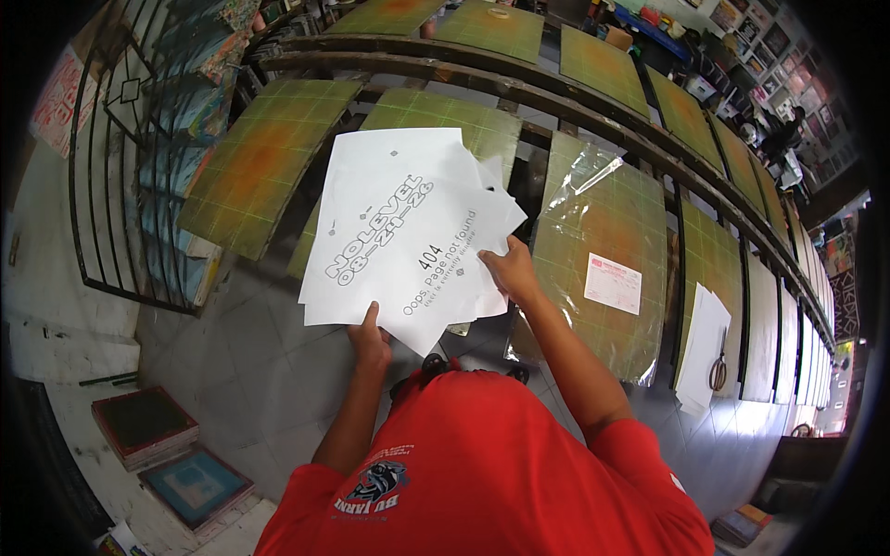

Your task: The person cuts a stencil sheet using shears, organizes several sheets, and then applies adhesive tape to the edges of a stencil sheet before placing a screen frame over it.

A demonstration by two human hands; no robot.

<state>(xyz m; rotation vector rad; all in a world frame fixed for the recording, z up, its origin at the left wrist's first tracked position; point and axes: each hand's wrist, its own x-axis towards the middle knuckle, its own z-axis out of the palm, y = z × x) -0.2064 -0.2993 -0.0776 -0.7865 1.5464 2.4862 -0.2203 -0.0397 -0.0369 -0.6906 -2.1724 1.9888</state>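
Since white sheets point(408, 236) could slip, left hand point(371, 346) and right hand point(512, 270) clamp near and right edges. Printing point(380, 221) faces up.

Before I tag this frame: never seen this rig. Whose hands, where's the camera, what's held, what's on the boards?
No robot here: just a person's two bare hands. The one picture comes from the left of two fisheye cameras worn on the head, looking down, so picture left is the person's left and straight edges bend near the rim. The red shirt is the wearer's.

The left hand and right hand hold overlapping printed sheets by their near edges. Around them are rows of boards. One at right carries clear plastic and a slip; the next, white paper with scissors on it.
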